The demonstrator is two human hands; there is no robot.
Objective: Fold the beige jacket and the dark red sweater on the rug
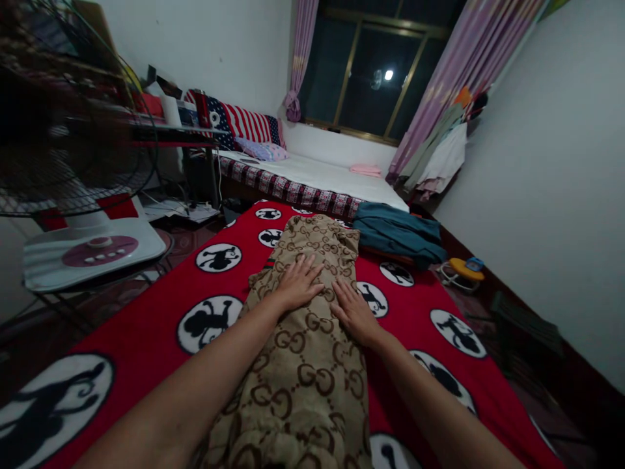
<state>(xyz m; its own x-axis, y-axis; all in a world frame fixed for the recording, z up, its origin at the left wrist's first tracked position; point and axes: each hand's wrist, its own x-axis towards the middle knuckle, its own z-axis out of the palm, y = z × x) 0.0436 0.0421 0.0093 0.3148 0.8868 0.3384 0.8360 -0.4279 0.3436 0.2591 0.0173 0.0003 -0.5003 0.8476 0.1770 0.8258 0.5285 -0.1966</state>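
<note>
A tan garment (312, 332) with a brown interlocking-letter pattern lies lengthwise, folded into a long strip, on a red blanket (161, 306) with black-and-white round figures. Its near end looks gathered; I cannot tell exactly what kind of garment it is. My left hand (300, 284) rests flat on the middle of the cloth, fingers spread and pointing away from me. Along the right edge lies my right hand (354, 311), palm down with its fingers stretched out on the fabric. Neither hand grips anything. Small green-and-red stripes show at the garment's left side.
Folded dark teal clothing (398, 231) sits at the blanket's far right corner. A fan (92, 254) stands at the left, beside a cluttered desk (180, 130). Behind are a bed (312, 176) and a window. A yellow stool (465, 268) is on the right.
</note>
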